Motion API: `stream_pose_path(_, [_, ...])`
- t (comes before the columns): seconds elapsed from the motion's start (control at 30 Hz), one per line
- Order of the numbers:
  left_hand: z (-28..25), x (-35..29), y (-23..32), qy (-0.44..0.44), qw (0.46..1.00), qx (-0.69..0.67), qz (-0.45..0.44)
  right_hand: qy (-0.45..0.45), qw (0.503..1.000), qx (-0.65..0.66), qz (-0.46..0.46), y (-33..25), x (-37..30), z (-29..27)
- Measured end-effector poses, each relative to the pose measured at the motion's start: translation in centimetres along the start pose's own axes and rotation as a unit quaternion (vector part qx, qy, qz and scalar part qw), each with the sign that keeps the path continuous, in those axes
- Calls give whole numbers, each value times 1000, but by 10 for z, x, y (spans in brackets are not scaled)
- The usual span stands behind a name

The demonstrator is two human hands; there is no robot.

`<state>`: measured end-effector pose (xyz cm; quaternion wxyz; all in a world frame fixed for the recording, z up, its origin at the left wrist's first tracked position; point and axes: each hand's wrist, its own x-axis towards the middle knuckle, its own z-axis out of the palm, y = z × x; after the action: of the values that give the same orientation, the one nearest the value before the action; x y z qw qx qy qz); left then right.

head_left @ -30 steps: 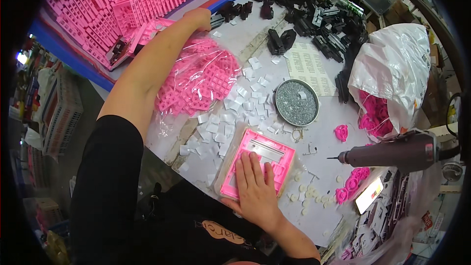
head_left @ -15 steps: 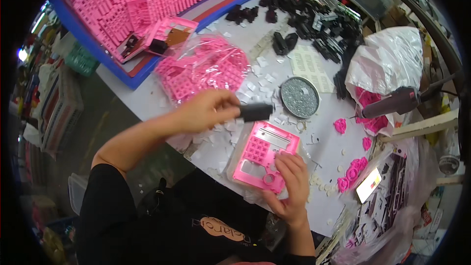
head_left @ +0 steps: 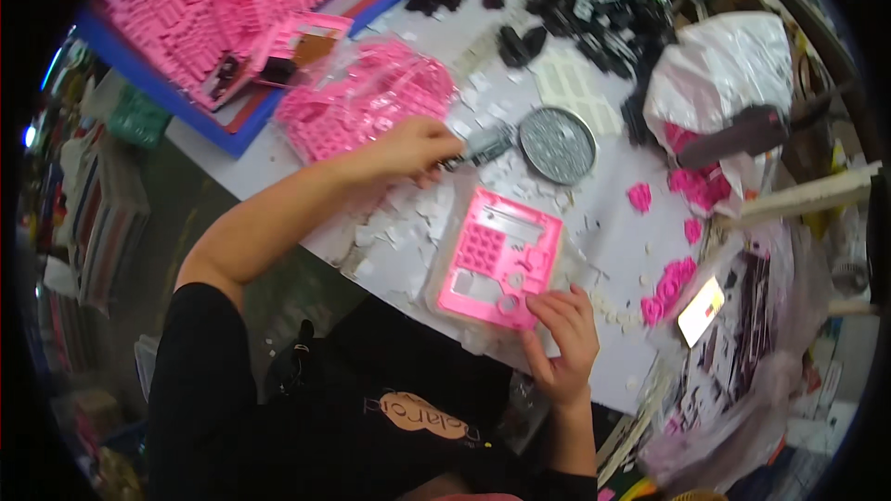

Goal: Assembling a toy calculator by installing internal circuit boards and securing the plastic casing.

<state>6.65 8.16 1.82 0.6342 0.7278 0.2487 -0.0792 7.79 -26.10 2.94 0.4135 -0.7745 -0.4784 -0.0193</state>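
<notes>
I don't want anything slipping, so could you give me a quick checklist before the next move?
1. Dark grey part gripped by the left hand: ok.
2. Part clear of the pink case: ok, held beyond it, near the dish.
3. Right hand at the case's near right corner: ok.
4. Keypad fully seated: cannot tell.
5. White squares cleared from beside the case: not ok, scattered.
6. Power screwdriver away from both hands: ok.

The white tabletop (head_left: 608,223) bears a pink frame (head_left: 502,255) on a pale base (head_left: 435,286), bagged pink parts (head_left: 371,97), scattered white slips (head_left: 422,213), a round dish (head_left: 593,150), black parts (head_left: 594,28) and pink flower-shaped pieces (head_left: 670,286).
</notes>
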Motion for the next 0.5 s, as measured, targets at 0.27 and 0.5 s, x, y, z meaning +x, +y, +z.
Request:
stream_pose_path(0.27, [-1, -1, -12, 146, 859, 421, 252, 18, 999, -28, 18, 20, 2, 13])
stream_pose_path(0.5, [41, -29, -16, 131, 775, 432, 443, 9, 996, -66, 60, 25, -7, 9])
